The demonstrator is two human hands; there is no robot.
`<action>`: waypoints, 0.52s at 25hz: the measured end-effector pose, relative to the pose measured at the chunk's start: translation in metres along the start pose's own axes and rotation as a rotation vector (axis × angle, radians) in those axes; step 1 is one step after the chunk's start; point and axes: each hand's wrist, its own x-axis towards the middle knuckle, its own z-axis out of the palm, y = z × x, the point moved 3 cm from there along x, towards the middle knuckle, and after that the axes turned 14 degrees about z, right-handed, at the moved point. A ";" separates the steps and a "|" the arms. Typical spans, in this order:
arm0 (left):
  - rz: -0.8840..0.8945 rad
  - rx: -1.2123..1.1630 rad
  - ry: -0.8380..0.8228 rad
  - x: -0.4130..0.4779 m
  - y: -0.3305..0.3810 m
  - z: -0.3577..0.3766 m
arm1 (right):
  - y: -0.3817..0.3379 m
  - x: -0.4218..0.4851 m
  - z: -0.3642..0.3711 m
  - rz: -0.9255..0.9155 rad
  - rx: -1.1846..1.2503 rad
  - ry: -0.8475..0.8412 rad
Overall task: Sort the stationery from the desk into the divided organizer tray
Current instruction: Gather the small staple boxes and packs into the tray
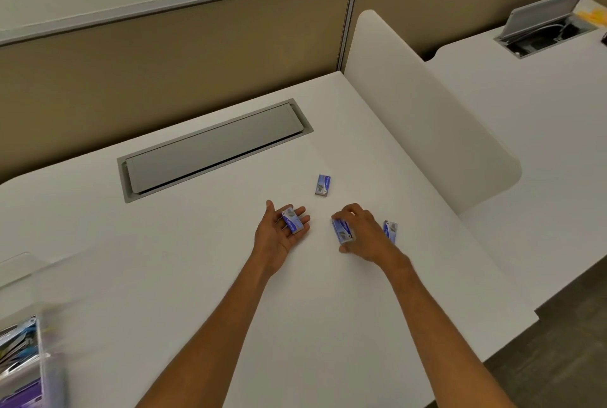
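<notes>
The left hand point(282, 233) lay palm-up, open, cradling one small blue box point(292, 223). The right hand point(361, 233) pinched a second box point(342, 230); another point(390, 230) sat just behind its knuckles, one more point(323, 184) beyond the fingertips. Best gather all before carrying to the organizer tray point(23, 361), far left.

There is 1 view only, from a wide-angle camera worn on the person's head. It looks forward and steeply down over a white desk point(197, 276), with both forearms reaching away from the lens from the bottom edge. The desk fills the near and middle ground; a tan partition point(164, 56) crosses the top. Straight edges bow toward the borders. A clear organizer tray point(42, 355) is cut off and blurred at the lower left corner.
</notes>
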 end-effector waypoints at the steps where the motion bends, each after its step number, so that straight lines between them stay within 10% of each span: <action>1: -0.008 0.000 -0.004 0.000 -0.001 0.002 | 0.001 0.002 0.001 0.004 0.042 0.016; 13: -0.044 0.084 -0.086 -0.005 -0.003 0.018 | -0.078 0.005 -0.004 -0.218 0.383 0.062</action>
